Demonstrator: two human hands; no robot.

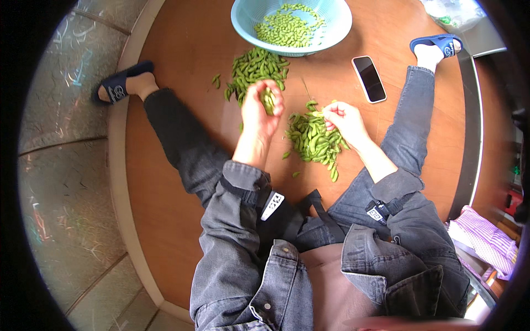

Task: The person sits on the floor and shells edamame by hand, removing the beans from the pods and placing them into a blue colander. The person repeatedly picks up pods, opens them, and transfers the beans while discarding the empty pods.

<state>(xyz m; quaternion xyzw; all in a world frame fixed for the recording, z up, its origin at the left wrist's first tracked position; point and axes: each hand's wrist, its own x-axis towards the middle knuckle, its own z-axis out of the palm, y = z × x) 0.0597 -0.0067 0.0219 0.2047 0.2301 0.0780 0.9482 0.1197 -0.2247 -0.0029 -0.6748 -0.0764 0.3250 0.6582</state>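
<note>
My left hand (261,108) is cupped, its fingers curled around several pale green soybeans (268,101); whether some are still in pods I cannot tell. Between the thumb and fingertips of my right hand (344,122) is a yellowish-green soybean pod (317,113). That hand hovers at the upper right edge of a loose heap of green pods (314,140). Beyond my left hand lies a second, darker heap of full pods (252,68). A light blue plastic colander (240,25) stands behind it, with shelled green soybeans (285,29) spread over its bottom.
A smartphone (369,79) with a dark screen lies on the brown wooden floor (174,256), right of the heaps. My legs stretch out on both sides, in blue slippers (118,89). Scratched panels (70,186) border the left. A purple checked cloth (482,240) is at the right.
</note>
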